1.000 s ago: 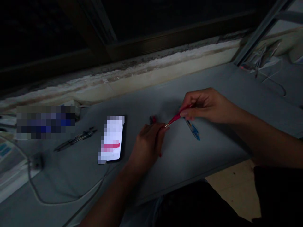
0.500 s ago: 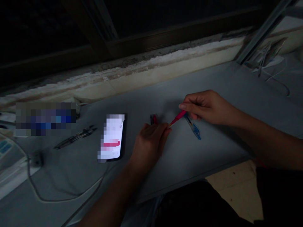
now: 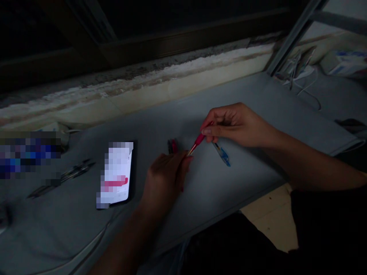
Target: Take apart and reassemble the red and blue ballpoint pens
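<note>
- Right hand [image 3: 235, 126]: grip clamped on a slim red plastic pen [image 3: 198, 140], held above the grey desk [image 3: 229, 183].
- Pen: long axis diagonal, metal tip pointing down-left, just beside the fingers of the left hand [image 3: 164, 183].
- Left grip: curled; cannot tell whether it holds anything.

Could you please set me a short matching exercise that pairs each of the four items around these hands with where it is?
Items:
1. red pen
2. blue pen
3. phone
4. dark pens

Places:
A. left of the phone
B. gripped in the right hand
C. lying just below the right hand
D. left of the left hand

Pairs: 1-B, 2-C, 3-D, 4-A
</note>
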Motion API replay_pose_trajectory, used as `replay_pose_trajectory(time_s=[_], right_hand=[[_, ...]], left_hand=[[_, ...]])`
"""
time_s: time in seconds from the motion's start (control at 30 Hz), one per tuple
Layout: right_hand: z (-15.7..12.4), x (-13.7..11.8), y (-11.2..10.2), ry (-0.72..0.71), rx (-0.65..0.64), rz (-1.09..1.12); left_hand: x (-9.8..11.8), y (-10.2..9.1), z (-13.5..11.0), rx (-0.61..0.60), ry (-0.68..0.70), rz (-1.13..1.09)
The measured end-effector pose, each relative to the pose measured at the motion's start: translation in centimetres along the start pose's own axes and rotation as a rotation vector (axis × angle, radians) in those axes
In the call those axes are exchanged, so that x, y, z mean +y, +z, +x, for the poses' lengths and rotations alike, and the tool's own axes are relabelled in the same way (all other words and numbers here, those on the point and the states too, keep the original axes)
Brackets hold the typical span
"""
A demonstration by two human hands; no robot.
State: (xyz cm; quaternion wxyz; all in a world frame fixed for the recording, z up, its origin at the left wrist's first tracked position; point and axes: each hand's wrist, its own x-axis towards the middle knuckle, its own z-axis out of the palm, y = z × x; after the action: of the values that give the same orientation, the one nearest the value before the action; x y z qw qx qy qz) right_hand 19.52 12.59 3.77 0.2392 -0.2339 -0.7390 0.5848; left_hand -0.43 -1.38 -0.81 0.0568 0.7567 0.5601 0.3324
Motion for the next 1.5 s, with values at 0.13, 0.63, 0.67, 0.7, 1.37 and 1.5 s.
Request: replay_pose_trajectory(time_s=[0.13,0.63,0.67,0.7,1.37,1.5], right_hand=[[0.0,0.3,0.5,0.015,0.053,0.014],[0.3,0.9,1.0,0.163,-0.095,0.099],[0.3,1.1,1.1,0.173,-0.113,0.093],[0.3,1.2,1.1,0.180,-0.128,0.088],[0.2,1.4,1.2,0.341,-0.202,-0.078],[0.2,1.3,1.1,0.326,-0.207,-0.117]], left_hand=[[0.1,0.5,-0.3,0.056,0.072,0.112],[1.3,1.1,-0.7,-0.127,0.384,-0.185],[1.4,1.1,-0.7,-0.122,0.400,-0.164],[1.5,1.1,-0.6,-0.116,0.411,-0.151],[1.8,0.8,-0.4,-0.159,0.393,-0.175],[1.7,0.9,-0.5,-0.168,0.392,-0.158]])
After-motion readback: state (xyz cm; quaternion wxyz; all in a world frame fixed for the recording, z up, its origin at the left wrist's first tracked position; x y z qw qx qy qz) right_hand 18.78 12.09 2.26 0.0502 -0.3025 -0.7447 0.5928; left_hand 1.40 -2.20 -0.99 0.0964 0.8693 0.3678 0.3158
